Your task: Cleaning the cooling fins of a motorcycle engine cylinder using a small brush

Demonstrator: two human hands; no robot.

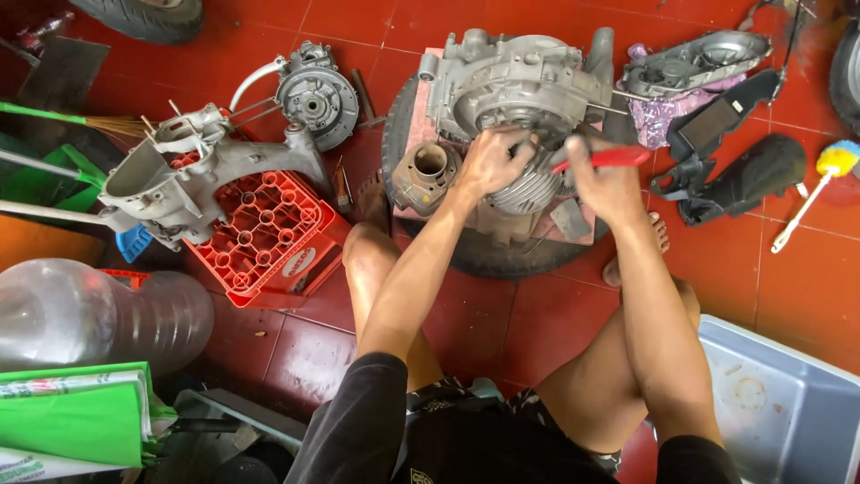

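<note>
On the red tiled floor (537,323) we have one grey engine case (515,81), propped on one black tyre (488,255) laid flat between our knees. Left of it, one red plastic crate (269,233) carries a second grey engine casing (179,179), and one round drum-shaped part (315,97) rests just above that. At the lower left lies one clear plastic bottle (98,314); at the lower right, one grey tub (788,403), cut off by the frame edge. Right of the engine case we count two black plastic covers (743,170) and one grey side cover (699,58).

One loose cylinder (428,170) sits on the tyre just beside our left hand (493,161), whose fingers curl around the finned cylinder head (533,190) on the engine case. Our right hand (609,184) is closed in a fist around one red-handled tool (609,159), its tip hidden behind the hands. One yellow-headed brush (820,184) lies far right. The small fittings beneath our fingers are hard to make out.
</note>
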